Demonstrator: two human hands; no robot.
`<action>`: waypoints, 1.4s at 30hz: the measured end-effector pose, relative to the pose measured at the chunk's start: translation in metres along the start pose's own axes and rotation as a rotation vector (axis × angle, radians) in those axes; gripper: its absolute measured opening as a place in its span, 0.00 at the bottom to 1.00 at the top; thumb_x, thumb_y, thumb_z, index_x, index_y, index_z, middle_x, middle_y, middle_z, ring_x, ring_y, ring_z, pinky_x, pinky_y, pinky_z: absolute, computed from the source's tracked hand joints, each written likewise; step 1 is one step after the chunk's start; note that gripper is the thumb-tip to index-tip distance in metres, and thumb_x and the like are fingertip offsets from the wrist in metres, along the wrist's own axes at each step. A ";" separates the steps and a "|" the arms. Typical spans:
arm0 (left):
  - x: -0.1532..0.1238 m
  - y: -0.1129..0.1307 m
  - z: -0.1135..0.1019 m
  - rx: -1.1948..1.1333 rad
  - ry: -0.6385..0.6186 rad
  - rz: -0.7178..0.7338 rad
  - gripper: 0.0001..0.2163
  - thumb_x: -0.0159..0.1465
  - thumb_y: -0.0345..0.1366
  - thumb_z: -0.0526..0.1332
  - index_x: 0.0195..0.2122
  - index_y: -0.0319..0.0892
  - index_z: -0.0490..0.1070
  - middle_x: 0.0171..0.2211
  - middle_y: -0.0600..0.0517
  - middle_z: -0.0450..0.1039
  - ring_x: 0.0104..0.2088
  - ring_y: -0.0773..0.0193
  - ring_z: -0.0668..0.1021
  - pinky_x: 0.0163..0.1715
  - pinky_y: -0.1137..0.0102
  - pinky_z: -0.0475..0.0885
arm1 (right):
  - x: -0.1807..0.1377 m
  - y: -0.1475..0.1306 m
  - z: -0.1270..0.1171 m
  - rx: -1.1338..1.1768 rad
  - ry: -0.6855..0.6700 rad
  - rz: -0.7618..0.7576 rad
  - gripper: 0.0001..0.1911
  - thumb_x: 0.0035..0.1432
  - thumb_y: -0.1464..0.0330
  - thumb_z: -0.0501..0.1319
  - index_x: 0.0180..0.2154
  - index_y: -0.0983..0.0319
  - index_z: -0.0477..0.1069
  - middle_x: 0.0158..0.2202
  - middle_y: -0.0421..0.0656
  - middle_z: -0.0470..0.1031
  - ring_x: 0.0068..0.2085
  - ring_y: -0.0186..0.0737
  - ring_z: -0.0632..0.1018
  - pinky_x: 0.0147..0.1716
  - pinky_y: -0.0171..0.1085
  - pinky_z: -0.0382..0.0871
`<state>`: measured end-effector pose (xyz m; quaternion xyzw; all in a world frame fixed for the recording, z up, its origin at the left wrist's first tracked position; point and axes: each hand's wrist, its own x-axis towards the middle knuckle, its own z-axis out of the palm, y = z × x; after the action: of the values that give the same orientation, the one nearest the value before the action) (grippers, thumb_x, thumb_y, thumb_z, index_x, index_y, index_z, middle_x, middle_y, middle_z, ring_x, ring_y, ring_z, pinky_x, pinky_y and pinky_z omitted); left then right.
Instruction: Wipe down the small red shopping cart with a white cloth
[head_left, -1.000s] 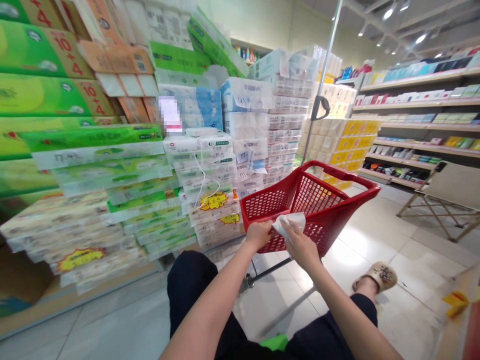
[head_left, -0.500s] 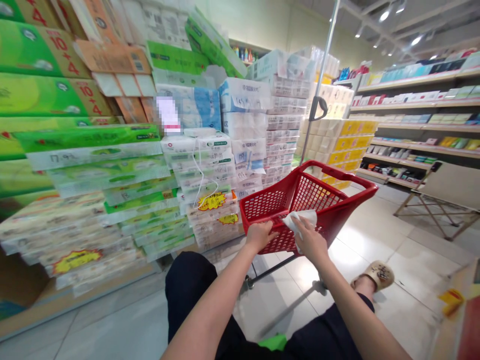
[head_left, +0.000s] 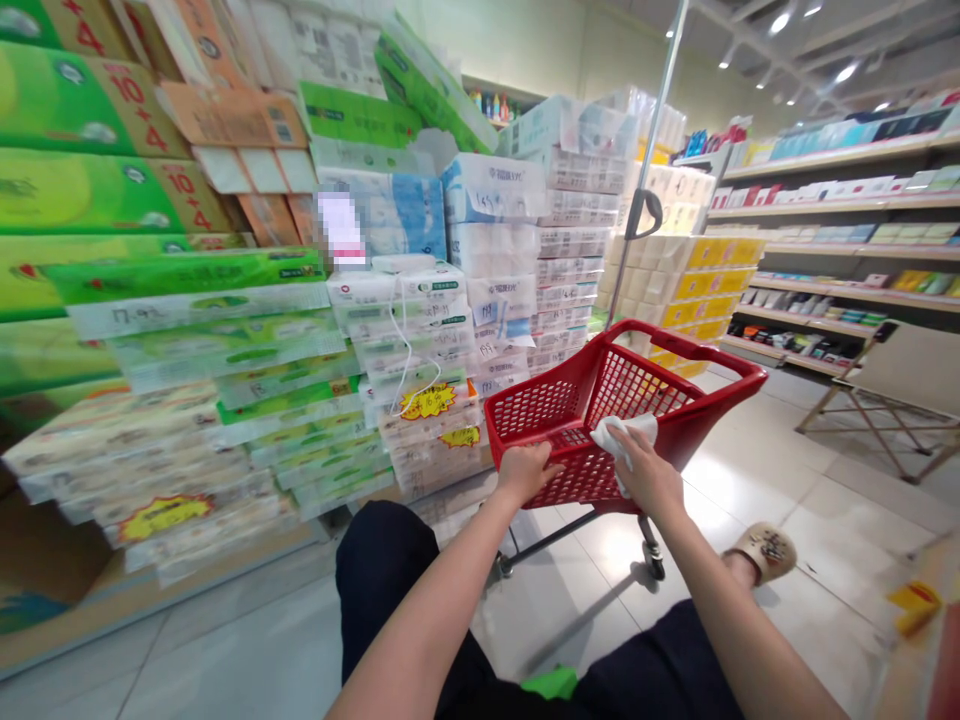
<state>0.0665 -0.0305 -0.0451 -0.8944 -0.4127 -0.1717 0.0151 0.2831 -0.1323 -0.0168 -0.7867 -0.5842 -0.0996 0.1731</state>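
Observation:
A red plastic shopping basket on wheels (head_left: 697,415) stands on the tiled floor in front of me. My left hand (head_left: 527,470) is closed over its near rim. My right hand (head_left: 646,477) presses a crumpled white cloth (head_left: 621,437) against the rim further right, fingers curled on the cloth. A metal pull handle (head_left: 643,175) rises from the basket's far side. My dark trouser legs fill the lower middle, and my sandalled right foot (head_left: 761,552) rests on the floor.
Tall stacks of tissue packs (head_left: 225,330) and white paper rolls (head_left: 525,250) crowd the left and centre. Shelves of goods (head_left: 832,220) line the right. A folding chair (head_left: 892,390) stands at right. A yellow tag (head_left: 911,598) shows at lower right.
My right hand has slid the white cloth rightward along the basket's near rim. The left hand keeps its grip in the same place.

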 end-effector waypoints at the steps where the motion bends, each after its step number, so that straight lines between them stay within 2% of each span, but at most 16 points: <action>1: 0.000 0.002 0.001 0.001 -0.001 -0.007 0.20 0.65 0.57 0.55 0.45 0.45 0.70 0.37 0.47 0.78 0.38 0.54 0.80 0.37 0.66 0.71 | -0.001 -0.003 0.000 -0.009 -0.005 0.002 0.33 0.63 0.67 0.50 0.67 0.43 0.49 0.67 0.40 0.57 0.41 0.41 0.79 0.34 0.40 0.73; 7: 0.003 0.011 0.003 -0.041 -0.033 -0.031 0.16 0.67 0.50 0.56 0.46 0.45 0.69 0.38 0.47 0.78 0.40 0.56 0.80 0.40 0.65 0.70 | -0.029 -0.058 0.009 -0.008 -0.025 -0.150 0.34 0.62 0.68 0.50 0.68 0.47 0.49 0.68 0.42 0.55 0.42 0.41 0.78 0.30 0.37 0.72; 9: 0.004 0.011 0.004 -0.047 -0.033 -0.029 0.15 0.67 0.48 0.56 0.47 0.45 0.69 0.39 0.47 0.78 0.40 0.56 0.80 0.40 0.65 0.70 | -0.033 -0.063 0.012 -0.002 -0.034 -0.198 0.34 0.62 0.68 0.51 0.68 0.46 0.48 0.68 0.41 0.55 0.43 0.41 0.78 0.30 0.36 0.72; 11: 0.005 0.011 0.004 -0.040 -0.031 -0.025 0.15 0.67 0.49 0.57 0.47 0.45 0.69 0.39 0.46 0.78 0.40 0.55 0.80 0.39 0.65 0.70 | -0.029 -0.051 0.010 -0.013 -0.047 -0.193 0.35 0.62 0.68 0.51 0.68 0.44 0.48 0.68 0.40 0.56 0.43 0.40 0.79 0.31 0.36 0.72; 15: 0.005 0.013 0.006 -0.026 -0.024 -0.029 0.19 0.66 0.54 0.55 0.47 0.44 0.68 0.38 0.46 0.78 0.40 0.54 0.80 0.39 0.65 0.70 | -0.006 -0.004 0.000 -0.050 -0.024 -0.055 0.33 0.63 0.67 0.50 0.67 0.43 0.48 0.67 0.40 0.56 0.41 0.39 0.79 0.33 0.38 0.73; 18: 0.005 0.018 0.006 -0.030 -0.025 -0.052 0.21 0.66 0.56 0.55 0.47 0.44 0.68 0.38 0.46 0.78 0.40 0.55 0.80 0.40 0.65 0.70 | 0.002 0.005 -0.005 -0.059 -0.018 0.001 0.32 0.63 0.67 0.50 0.67 0.45 0.51 0.67 0.40 0.57 0.42 0.41 0.79 0.34 0.39 0.73; 22: 0.006 0.022 0.004 -0.049 -0.043 -0.068 0.17 0.67 0.51 0.56 0.47 0.44 0.69 0.39 0.46 0.78 0.40 0.55 0.80 0.41 0.64 0.71 | -0.015 -0.036 0.000 -0.052 -0.055 -0.087 0.31 0.62 0.67 0.51 0.66 0.49 0.54 0.67 0.43 0.57 0.42 0.41 0.79 0.33 0.38 0.73; 24: 0.006 0.021 0.003 -0.059 -0.047 -0.072 0.14 0.68 0.46 0.55 0.47 0.43 0.69 0.39 0.46 0.78 0.40 0.55 0.80 0.41 0.64 0.71 | -0.027 -0.059 0.005 -0.023 -0.056 -0.174 0.33 0.62 0.69 0.51 0.67 0.49 0.52 0.67 0.44 0.57 0.44 0.42 0.78 0.33 0.37 0.73; 26: 0.006 0.018 0.003 -0.070 -0.041 -0.064 0.13 0.69 0.43 0.54 0.48 0.42 0.69 0.40 0.45 0.78 0.40 0.55 0.80 0.41 0.64 0.71 | -0.035 -0.070 0.007 0.002 -0.054 -0.241 0.33 0.62 0.69 0.50 0.67 0.47 0.51 0.68 0.42 0.56 0.46 0.41 0.78 0.33 0.36 0.73; 29: 0.006 0.015 0.004 -0.074 -0.034 -0.037 0.14 0.68 0.46 0.56 0.48 0.43 0.69 0.40 0.45 0.78 0.41 0.55 0.80 0.40 0.64 0.71 | -0.029 -0.056 0.006 0.002 -0.070 -0.226 0.31 0.62 0.68 0.49 0.66 0.45 0.53 0.68 0.38 0.56 0.43 0.40 0.79 0.32 0.36 0.72; 33: 0.006 0.015 0.005 -0.043 -0.031 -0.040 0.20 0.66 0.54 0.56 0.48 0.44 0.69 0.38 0.46 0.78 0.40 0.54 0.80 0.40 0.64 0.71 | -0.005 -0.011 -0.002 -0.017 -0.048 -0.066 0.31 0.62 0.68 0.49 0.66 0.45 0.53 0.67 0.38 0.57 0.42 0.40 0.79 0.34 0.39 0.72; 35: 0.006 0.017 0.005 -0.037 -0.031 -0.057 0.21 0.66 0.56 0.54 0.47 0.44 0.69 0.38 0.46 0.78 0.40 0.54 0.80 0.40 0.64 0.71 | 0.000 -0.002 -0.005 -0.022 -0.041 -0.021 0.31 0.62 0.68 0.49 0.66 0.46 0.53 0.67 0.40 0.57 0.42 0.41 0.79 0.35 0.40 0.72; 37: 0.006 0.019 0.005 -0.039 -0.035 -0.069 0.20 0.66 0.55 0.56 0.47 0.44 0.69 0.38 0.46 0.78 0.40 0.54 0.80 0.40 0.65 0.71 | -0.003 -0.010 -0.004 -0.020 -0.050 -0.030 0.32 0.62 0.68 0.50 0.66 0.48 0.53 0.67 0.41 0.57 0.41 0.41 0.79 0.35 0.40 0.72; 42: 0.006 0.020 0.004 -0.072 -0.055 -0.057 0.12 0.68 0.43 0.55 0.45 0.42 0.70 0.39 0.45 0.78 0.40 0.54 0.80 0.41 0.64 0.71 | -0.027 -0.064 0.008 0.033 -0.051 -0.186 0.33 0.61 0.69 0.51 0.66 0.48 0.53 0.67 0.43 0.58 0.44 0.43 0.78 0.33 0.37 0.72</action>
<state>0.0860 -0.0384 -0.0451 -0.8867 -0.4318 -0.1620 -0.0334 0.2136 -0.1370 -0.0239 -0.7284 -0.6604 -0.0857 0.1613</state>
